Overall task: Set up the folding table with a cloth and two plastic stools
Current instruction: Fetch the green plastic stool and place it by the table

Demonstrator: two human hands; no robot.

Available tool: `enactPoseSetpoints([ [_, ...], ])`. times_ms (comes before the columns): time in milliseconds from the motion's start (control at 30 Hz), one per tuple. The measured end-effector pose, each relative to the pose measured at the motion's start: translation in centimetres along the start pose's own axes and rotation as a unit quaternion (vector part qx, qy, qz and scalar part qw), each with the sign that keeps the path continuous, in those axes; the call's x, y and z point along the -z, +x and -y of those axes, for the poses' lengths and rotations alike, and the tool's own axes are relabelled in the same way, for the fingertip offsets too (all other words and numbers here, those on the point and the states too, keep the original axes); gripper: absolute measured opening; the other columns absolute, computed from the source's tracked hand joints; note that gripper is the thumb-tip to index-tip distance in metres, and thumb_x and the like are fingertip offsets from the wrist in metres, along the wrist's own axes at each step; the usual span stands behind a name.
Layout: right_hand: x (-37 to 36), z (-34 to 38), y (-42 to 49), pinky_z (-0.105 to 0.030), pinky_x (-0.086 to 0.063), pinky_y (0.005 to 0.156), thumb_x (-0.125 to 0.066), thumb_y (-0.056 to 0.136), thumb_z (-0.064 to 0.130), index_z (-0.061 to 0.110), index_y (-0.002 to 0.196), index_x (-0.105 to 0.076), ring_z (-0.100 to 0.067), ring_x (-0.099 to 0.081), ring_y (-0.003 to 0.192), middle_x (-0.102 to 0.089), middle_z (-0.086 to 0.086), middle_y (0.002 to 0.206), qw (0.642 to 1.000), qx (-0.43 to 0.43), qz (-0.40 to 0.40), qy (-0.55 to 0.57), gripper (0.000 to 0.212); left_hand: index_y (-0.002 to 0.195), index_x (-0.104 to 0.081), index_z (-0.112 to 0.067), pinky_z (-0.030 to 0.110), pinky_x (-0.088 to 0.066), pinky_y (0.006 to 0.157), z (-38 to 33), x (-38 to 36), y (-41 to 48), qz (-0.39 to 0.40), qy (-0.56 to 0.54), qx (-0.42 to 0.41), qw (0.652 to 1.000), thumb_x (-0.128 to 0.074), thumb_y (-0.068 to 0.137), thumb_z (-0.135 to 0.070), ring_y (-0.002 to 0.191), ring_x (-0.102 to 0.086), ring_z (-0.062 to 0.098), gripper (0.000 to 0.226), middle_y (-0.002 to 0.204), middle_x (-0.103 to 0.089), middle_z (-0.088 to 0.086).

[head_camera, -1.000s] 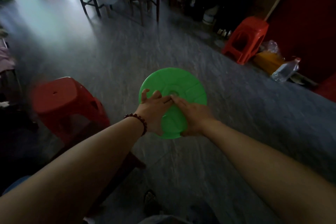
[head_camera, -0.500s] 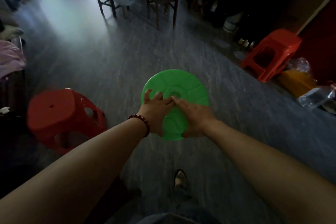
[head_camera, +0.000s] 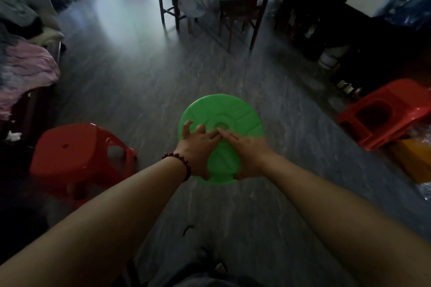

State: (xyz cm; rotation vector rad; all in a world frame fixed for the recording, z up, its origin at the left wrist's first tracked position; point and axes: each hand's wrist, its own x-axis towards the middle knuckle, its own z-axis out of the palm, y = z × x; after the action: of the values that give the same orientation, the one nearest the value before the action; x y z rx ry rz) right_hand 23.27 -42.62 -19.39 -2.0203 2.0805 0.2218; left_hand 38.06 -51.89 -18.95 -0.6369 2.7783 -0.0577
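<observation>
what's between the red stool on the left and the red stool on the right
The green disc, gripped by the left hand and right hand, above bare floor, in the head view.

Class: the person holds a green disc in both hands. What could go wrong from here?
The left hand and right hand grip only the near half of the green disc, so it could slip. The upright red stool stands close on the left; a sideways step might hit it.

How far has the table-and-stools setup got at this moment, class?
Done: nothing visible; no folding table or cloth shows. In hand: the left hand and right hand hold a green disc above the floor. Left: the upright red stool and tipped red stool need placing, plus table and cloth.
</observation>
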Motion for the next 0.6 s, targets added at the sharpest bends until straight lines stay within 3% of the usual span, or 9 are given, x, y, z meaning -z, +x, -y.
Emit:
enactPoseSetpoints([
  [267,1.9,-5.3,11.3,-0.035,-0.046,0.094,-0.081,0.061,0.044,0.025,0.151,0.008,-0.027,-0.05,0.124,-0.005,0.01,0.16,1.0,0.011,0.01,0.002,0.128,0.149,-0.007,-0.024,0.058,-0.006,0.109,7.4,0.2,10.1,0.009,-0.018,0.007,1.0,-0.078,0.057,-0.058,0.129,-0.029,0.025,0.121,0.151,-0.023,-0.012],
  [600,7.1,-8.3,30.9,-0.036,-0.047,0.092,-0.082,0.061,0.044,0.026,0.151,0.009,-0.028,-0.051,0.123,-0.005,0.01,0.16,0.999,0.036,0.012,0.013,0.129,0.149,-0.007,-0.024,0.056,-0.007,0.109,23.5,1.7,21.4,0.021,-0.014,0.03,0.999,-0.078,0.057,-0.057,0.129,-0.029,0.024,0.121,0.15,-0.023,-0.012],
])
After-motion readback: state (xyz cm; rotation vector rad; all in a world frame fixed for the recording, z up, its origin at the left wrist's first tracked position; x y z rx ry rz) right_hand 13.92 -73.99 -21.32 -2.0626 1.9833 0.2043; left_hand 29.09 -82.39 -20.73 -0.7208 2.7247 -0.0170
